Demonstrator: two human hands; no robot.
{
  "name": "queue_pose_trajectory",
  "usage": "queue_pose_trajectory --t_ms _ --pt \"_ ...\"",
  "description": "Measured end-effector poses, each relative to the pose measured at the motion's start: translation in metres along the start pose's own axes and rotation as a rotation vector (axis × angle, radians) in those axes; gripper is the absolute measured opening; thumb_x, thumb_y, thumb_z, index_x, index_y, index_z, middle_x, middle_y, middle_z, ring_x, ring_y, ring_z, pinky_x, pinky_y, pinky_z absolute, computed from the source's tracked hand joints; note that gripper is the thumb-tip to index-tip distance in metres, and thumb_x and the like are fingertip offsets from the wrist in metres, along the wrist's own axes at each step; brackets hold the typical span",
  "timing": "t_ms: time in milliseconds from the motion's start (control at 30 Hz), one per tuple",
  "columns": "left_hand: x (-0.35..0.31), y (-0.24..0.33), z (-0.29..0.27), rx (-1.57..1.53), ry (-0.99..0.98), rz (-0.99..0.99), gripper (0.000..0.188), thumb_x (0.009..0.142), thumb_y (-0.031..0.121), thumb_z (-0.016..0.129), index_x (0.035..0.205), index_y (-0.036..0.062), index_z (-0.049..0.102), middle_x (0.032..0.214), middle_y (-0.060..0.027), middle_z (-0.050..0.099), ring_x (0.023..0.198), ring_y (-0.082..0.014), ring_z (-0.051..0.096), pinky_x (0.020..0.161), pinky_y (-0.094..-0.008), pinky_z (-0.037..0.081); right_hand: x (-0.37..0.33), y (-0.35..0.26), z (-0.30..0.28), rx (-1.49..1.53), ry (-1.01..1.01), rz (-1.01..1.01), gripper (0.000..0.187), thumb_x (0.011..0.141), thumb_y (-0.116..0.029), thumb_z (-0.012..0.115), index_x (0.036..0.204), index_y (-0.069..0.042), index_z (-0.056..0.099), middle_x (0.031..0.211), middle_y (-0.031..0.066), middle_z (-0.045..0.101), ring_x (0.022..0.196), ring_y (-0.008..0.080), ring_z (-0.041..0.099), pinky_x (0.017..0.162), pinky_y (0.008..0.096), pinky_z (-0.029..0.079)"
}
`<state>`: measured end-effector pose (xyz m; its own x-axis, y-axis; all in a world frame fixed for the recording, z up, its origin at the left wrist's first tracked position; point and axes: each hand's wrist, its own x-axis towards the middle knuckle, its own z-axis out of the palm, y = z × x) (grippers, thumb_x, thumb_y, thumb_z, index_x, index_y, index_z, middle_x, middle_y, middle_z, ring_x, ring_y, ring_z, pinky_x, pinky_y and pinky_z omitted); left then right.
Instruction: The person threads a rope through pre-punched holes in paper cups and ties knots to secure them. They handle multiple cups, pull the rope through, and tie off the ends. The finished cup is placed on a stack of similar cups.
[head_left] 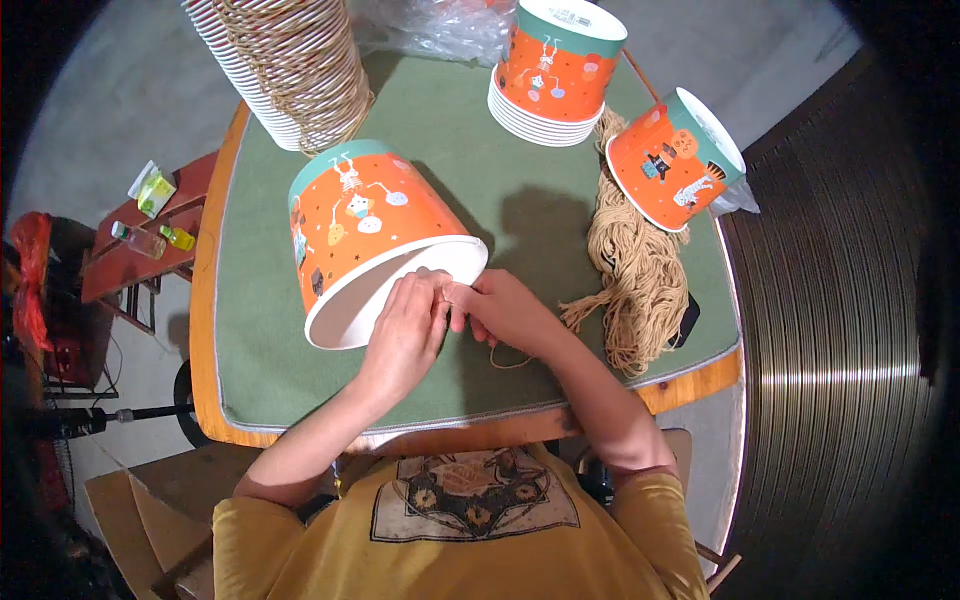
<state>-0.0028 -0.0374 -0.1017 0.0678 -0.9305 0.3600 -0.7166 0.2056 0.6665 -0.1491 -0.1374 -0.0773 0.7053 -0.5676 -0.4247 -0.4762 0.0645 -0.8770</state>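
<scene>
On the green tablecloth (270, 372): one tilted orange-and-teal paper bucket (372, 235), left hand (404, 322) and right hand (508, 312) meeting at its rim, fingers bunched, exact pinch not discernible, tan cord (510, 367) looped below; best worked with rim steadied, cord untwisted.

Green cloth (260, 340) brightly lit; soft shadows (540, 225) right of the tilted bucket (370, 215); glare across the ribbed panel (840, 378); edges bowed, blackened; far left, from here, perhaps blurred.
</scene>
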Motion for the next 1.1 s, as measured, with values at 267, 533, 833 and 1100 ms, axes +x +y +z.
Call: queue_pose_trajectory --t_ms 267,533,833,1100 --pt "0.01 0.003 -0.011 -0.151 -0.104 -0.261 0.007 0.089 0.002 0.058 0.095 0.0023 0.053 0.096 -0.0136 0.054 0.088 -0.0316 0.058 0.074 -0.039 0.047 -0.048 0.012 0.012 -0.653 0.322 -0.365 0.024 0.093 -0.028 0.057 0.101 -0.006 0.061 0.087 0.0121 0.066 0.078 0.0331 0.065 0.071 0.043 0.052" --pt "0.014 -0.008 -0.016 -0.178 -0.324 -0.121 0.03 0.092 0.006 0.053 0.122 -0.0003 0.049 0.122 -0.0222 0.054 0.116 -0.0422 0.052 0.099 -0.0455 0.042 -0.019 -0.026 0.003 -0.678 0.244 -0.592 0.012 0.089 -0.018 0.057 0.094 -0.007 0.061 0.089 0.012 0.064 0.084 0.0325 0.064 0.073 0.0424 0.052" --pt "0.041 0.01 -0.019 -0.092 -0.405 -0.237 0.023 0.097 0.016 0.052 0.115 0.0021 0.053 0.106 -0.0225 0.059 0.104 -0.0429 0.056 0.089 -0.0475 0.045 -0.002 0.002 -0.015 -0.56 0.473 -0.548 0.015 0.092 -0.023 0.056 0.095 -0.01 0.061 0.089 0.0123 0.067 0.081 0.0341 0.065 0.069 0.0441 0.052" --pt "0.039 0.006 -0.012 -0.053 -0.367 -0.18 0.02 0.094 0.017 0.057 0.1 -0.0014 0.057 0.091 -0.0185 0.06 0.089 -0.0361 0.06 0.08 -0.0428 0.047 0.005 0.015 -0.007 -0.609 0.605 -0.564 0.018 0.092 -0.028 0.057 0.099 -0.012 0.061 0.092 0.0121 0.068 0.079 0.0357 0.067 0.064 0.0468 0.053"
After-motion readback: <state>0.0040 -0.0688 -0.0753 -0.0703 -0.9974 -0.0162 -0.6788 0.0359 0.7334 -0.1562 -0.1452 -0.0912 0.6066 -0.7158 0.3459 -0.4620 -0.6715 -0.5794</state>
